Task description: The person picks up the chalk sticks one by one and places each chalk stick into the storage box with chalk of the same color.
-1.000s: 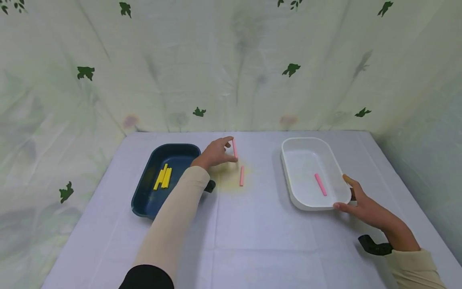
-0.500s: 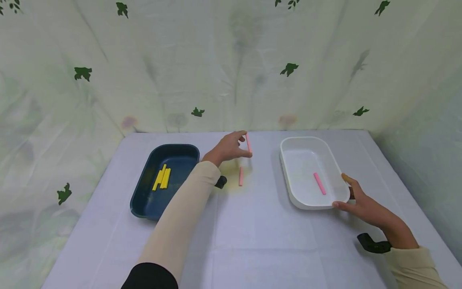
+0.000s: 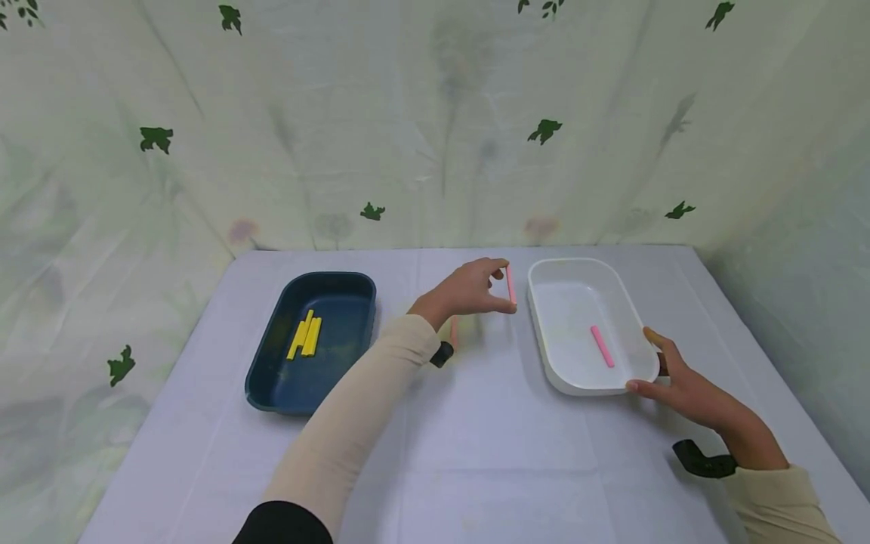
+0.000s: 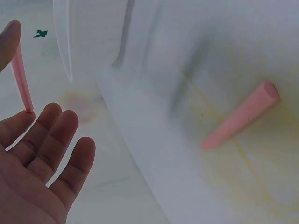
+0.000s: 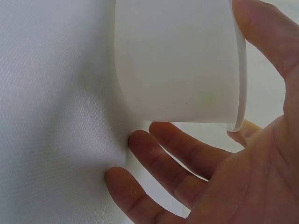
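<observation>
My left hand (image 3: pixel 465 291) pinches a pink chalk stick (image 3: pixel 511 285) by its two ends between thumb and index finger, above the cloth just left of the white tray (image 3: pixel 571 325). In the left wrist view the other fingers spread away from that held chalk (image 4: pixel 22 86). A second pink chalk stick (image 4: pixel 240 115) lies on the cloth below, partly hidden by the left wrist in the head view. Inside the white tray lies another pink chalk stick (image 3: pixel 602 346). My right hand (image 3: pixel 693 393) grips this tray's near right corner, thumb and index finger at the rim (image 5: pixel 241 84).
A dark blue tray (image 3: pixel 350 302) on the left holds several yellow chalk sticks (image 3: pixel 311 336). White cloth (image 3: pixel 503 468) covers the table, with a yellowish stain around the loose pink chalk. A leaf-patterned curtain (image 3: pixel 442 113) hangs behind the table's far edge.
My left hand has carried the pinched pink chalk stick rightward, from near the loose chalk to beside the white tray. The right hand and both trays stay in place.
</observation>
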Demonstrator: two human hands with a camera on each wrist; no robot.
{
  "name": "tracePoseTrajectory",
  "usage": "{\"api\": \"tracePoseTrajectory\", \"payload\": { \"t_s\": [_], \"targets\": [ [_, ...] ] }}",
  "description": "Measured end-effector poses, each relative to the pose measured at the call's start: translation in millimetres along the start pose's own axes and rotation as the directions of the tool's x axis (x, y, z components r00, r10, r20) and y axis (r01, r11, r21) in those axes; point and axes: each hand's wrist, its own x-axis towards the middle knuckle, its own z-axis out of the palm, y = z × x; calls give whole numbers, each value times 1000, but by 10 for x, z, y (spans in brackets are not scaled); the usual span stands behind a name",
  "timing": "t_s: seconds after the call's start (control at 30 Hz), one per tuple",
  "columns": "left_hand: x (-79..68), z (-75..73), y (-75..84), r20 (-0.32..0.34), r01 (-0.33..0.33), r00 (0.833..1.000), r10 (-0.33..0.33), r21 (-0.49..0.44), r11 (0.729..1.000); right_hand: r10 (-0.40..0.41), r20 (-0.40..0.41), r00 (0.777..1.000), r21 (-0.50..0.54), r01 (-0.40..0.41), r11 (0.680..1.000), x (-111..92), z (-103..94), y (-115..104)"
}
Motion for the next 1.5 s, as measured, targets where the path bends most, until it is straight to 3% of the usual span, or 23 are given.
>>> {"api": "tracePoseTrajectory", "payload": {
  "t_s": [0.2, 0.63, 0.87, 1.27, 1.5],
  "targets": [
    [3, 104, 140, 22, -32, 999, 32, 17, 999, 1, -2, 1000, 8, -1, 1000, -5, 7, -3],
    [87, 511, 197, 40, -36, 999, 34, 44, 998, 19, -20, 1000, 1, -19, 1000, -3, 35, 13],
    [124, 680, 233, 49, -5, 999, 4, 28, 1000, 18, -16, 1000, 0, -18, 1000, -9, 15, 14],
    [108, 723, 226, 24, 30, 999, -29, -34, 999, 6, -16, 1000, -3, -6, 1000, 0, 9, -7],
    [94, 742, 211, 12, 18, 1000, -18, -38, 999, 17, -7, 1000, 7, -17, 1000, 0, 17, 0]
  ]
}}
